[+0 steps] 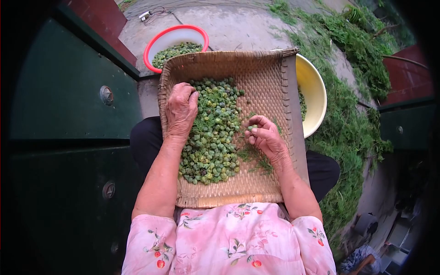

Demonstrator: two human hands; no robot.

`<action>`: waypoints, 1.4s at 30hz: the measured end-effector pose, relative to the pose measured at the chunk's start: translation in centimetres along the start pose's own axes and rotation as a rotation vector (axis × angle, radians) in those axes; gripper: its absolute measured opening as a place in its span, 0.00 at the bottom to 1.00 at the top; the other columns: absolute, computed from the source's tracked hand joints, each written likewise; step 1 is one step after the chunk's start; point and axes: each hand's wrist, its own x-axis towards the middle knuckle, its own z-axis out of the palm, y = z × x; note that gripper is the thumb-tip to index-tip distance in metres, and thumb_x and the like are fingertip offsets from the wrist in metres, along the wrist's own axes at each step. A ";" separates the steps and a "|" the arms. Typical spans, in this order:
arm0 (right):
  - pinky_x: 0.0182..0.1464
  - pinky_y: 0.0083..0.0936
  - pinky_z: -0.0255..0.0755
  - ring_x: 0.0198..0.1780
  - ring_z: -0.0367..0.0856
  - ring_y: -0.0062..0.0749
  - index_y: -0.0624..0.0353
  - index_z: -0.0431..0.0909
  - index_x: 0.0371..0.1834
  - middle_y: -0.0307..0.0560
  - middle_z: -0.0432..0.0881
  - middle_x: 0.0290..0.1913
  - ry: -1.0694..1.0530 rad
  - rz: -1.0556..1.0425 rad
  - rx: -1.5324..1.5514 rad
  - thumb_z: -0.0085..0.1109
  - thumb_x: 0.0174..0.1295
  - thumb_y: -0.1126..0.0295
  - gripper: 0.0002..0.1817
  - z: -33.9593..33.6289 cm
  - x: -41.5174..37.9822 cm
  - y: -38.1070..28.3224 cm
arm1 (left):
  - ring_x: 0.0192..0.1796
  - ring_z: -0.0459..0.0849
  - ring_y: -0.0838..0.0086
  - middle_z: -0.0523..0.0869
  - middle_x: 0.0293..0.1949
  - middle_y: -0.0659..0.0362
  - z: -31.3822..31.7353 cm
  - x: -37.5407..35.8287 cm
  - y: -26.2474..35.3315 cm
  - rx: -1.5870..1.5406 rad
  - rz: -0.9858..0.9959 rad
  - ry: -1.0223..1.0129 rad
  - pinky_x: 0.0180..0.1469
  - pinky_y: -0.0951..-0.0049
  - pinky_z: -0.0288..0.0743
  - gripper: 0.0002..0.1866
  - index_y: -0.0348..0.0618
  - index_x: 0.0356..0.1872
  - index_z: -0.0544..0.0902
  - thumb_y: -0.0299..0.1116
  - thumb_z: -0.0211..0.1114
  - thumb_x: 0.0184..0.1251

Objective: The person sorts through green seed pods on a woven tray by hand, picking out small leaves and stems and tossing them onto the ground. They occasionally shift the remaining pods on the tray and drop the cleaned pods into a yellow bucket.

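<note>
A woven wicker scoop basket (266,78) rests across my lap, with a long heap of small green seed cones (213,133) along its left and middle. My left hand (182,107) is at the heap's upper left edge, fingers curled and thumb drawn in; what they hold, if anything, is hidden. Over the basket's right side, my right hand (266,137) pinches a green seed cone (252,127) between thumb and fingers. Beneath it lie loose leafy sprigs (263,162) on the bare weave. More bits of foliage are mixed into the heap.
A red-rimmed white basin (150,50) with more cones stands beyond the basket, and a yellow basin (316,98) to its right. Cut green branches (346,133) cover the ground at right. A dark green door (68,91) is at left. Another person (366,259) is at lower right.
</note>
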 end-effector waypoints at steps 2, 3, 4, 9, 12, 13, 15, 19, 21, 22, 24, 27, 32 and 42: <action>0.33 0.23 0.75 0.38 0.81 0.28 0.61 0.76 0.42 0.47 0.81 0.42 0.071 0.047 -0.088 0.63 0.56 0.76 0.11 -0.6 0.9 0.6 | 0.43 0.82 0.58 0.82 0.39 0.52 0.1 0.0 0.0 -0.014 -0.005 -0.005 0.47 0.65 0.75 0.05 0.35 0.32 0.81 0.24 0.66 0.55; 0.34 0.26 0.75 0.38 0.81 0.31 0.60 0.76 0.42 0.48 0.80 0.41 0.115 -0.092 -0.407 0.63 0.55 0.77 0.12 -0.6 1.1 1.2 | 0.44 0.82 0.58 0.82 0.40 0.52 0.0 0.0 0.2 -0.010 -0.011 -0.006 0.47 0.65 0.75 0.05 0.35 0.33 0.81 0.24 0.66 0.55; 0.35 0.29 0.74 0.37 0.81 0.34 0.60 0.76 0.42 0.48 0.80 0.41 0.157 -0.234 -0.725 0.63 0.54 0.78 0.12 -0.2 1.3 1.8 | 0.44 0.82 0.58 0.82 0.40 0.52 -0.1 0.0 0.4 -0.006 -0.016 -0.007 0.47 0.65 0.75 0.05 0.35 0.33 0.81 0.24 0.66 0.55; 0.44 0.38 0.73 0.40 0.78 0.51 0.60 0.78 0.40 0.53 0.78 0.36 0.225 -0.554 -1.361 0.67 0.49 0.75 0.14 0.9 1.8 3.7 | 0.44 0.82 0.59 0.82 0.41 0.52 -0.1 0.1 0.3 0.011 0.041 0.077 0.47 0.65 0.75 0.06 0.37 0.35 0.82 0.23 0.65 0.56; 0.43 0.37 0.73 0.37 0.79 0.47 0.59 0.78 0.44 0.52 0.79 0.36 0.238 -0.592 -1.324 0.64 0.51 0.75 0.15 0.7 2.0 3.8 | 0.47 0.81 0.59 0.82 0.44 0.53 -0.3 0.1 0.3 0.049 0.053 0.187 0.50 0.64 0.74 0.08 0.39 0.38 0.82 0.23 0.65 0.56; 0.41 0.36 0.74 0.36 0.79 0.44 0.60 0.78 0.45 0.51 0.79 0.36 0.219 -0.533 -1.241 0.63 0.52 0.75 0.15 0.7 1.9 3.5 | 0.49 0.80 0.59 0.82 0.46 0.54 -0.7 0.2 0.7 0.097 0.054 0.231 0.52 0.63 0.73 0.09 0.40 0.39 0.82 0.23 0.65 0.56; 0.38 0.33 0.74 0.34 0.79 0.38 0.61 0.77 0.47 0.48 0.80 0.36 0.187 -0.420 -1.077 0.60 0.55 0.76 0.15 0.3 1.3 2.2 | 0.55 0.77 0.60 0.79 0.52 0.56 -1.4 0.3 0.9 0.288 0.047 0.298 0.58 0.58 0.66 0.15 0.45 0.45 0.82 0.27 0.67 0.54; 0.31 0.22 0.72 0.35 0.80 0.29 0.64 0.73 0.48 0.44 0.80 0.38 0.152 -0.010 -0.043 0.56 0.61 0.78 0.12 -1.0 0.5 0.4 | 0.56 0.76 0.57 0.78 0.54 0.52 -1.3 0.5 0.1 0.435 -0.136 0.388 0.60 0.58 0.66 0.25 0.45 0.55 0.76 0.29 0.69 0.52; 0.32 0.23 0.73 0.37 0.80 0.30 0.63 0.74 0.46 0.44 0.79 0.38 0.199 -0.089 0.149 0.55 0.62 0.78 0.10 -2.1 0.4 -0.7 | 0.57 0.75 0.55 0.77 0.55 0.50 -1.4 0.8 -0.2 0.298 -0.269 0.252 0.60 0.58 0.67 0.28 0.42 0.57 0.74 0.30 0.69 0.52; 0.32 0.23 0.73 0.38 0.80 0.30 0.62 0.74 0.45 0.45 0.79 0.39 0.219 -0.127 0.245 0.55 0.62 0.78 0.09 -2.6 0.4 -1.5 | 0.58 0.75 0.55 0.77 0.55 0.49 -1.4 0.9 -0.2 0.231 -0.334 0.184 0.60 0.59 0.67 0.29 0.41 0.58 0.73 0.30 0.69 0.52; 0.38 0.27 0.76 0.41 0.79 0.34 0.61 0.73 0.45 0.47 0.78 0.41 0.254 -0.288 0.351 0.55 0.63 0.77 0.08 -5.5 0.6 -2.9 | 0.59 0.74 0.53 0.76 0.55 0.46 -1.5 1.0 0.1 0.255 -0.335 0.157 0.61 0.59 0.68 0.31 0.38 0.60 0.70 0.30 0.69 0.52; 0.51 0.36 0.73 0.49 0.75 0.42 0.63 0.69 0.50 0.53 0.74 0.49 0.390 -0.470 0.551 0.55 0.65 0.73 0.12 -9.4 0.4 -5.0 | 0.59 0.74 0.53 0.76 0.56 0.46 -1.1 0.8 -0.3 0.279 -0.321 0.157 0.61 0.59 0.68 0.32 0.38 0.61 0.69 0.30 0.69 0.53; 0.74 0.53 0.46 0.73 0.49 0.58 0.69 0.48 0.70 0.62 0.50 0.71 0.451 -0.559 0.673 0.54 0.68 0.66 0.34 -11.6 -0.4 -6.5 | 0.60 0.73 0.52 0.75 0.56 0.46 -0.9 0.7 -0.6 0.327 -0.291 0.157 0.61 0.59 0.67 0.33 0.37 0.62 0.68 0.31 0.70 0.53; 0.57 0.42 0.73 0.57 0.75 0.41 0.68 0.63 0.64 0.52 0.74 0.54 0.621 -0.470 -0.094 0.57 0.64 0.76 0.26 -8.0 0.6 -6.5 | 0.61 0.72 0.52 0.74 0.58 0.45 -0.7 0.7 0.1 0.381 -0.282 0.132 0.62 0.58 0.67 0.35 0.36 0.63 0.66 0.33 0.70 0.53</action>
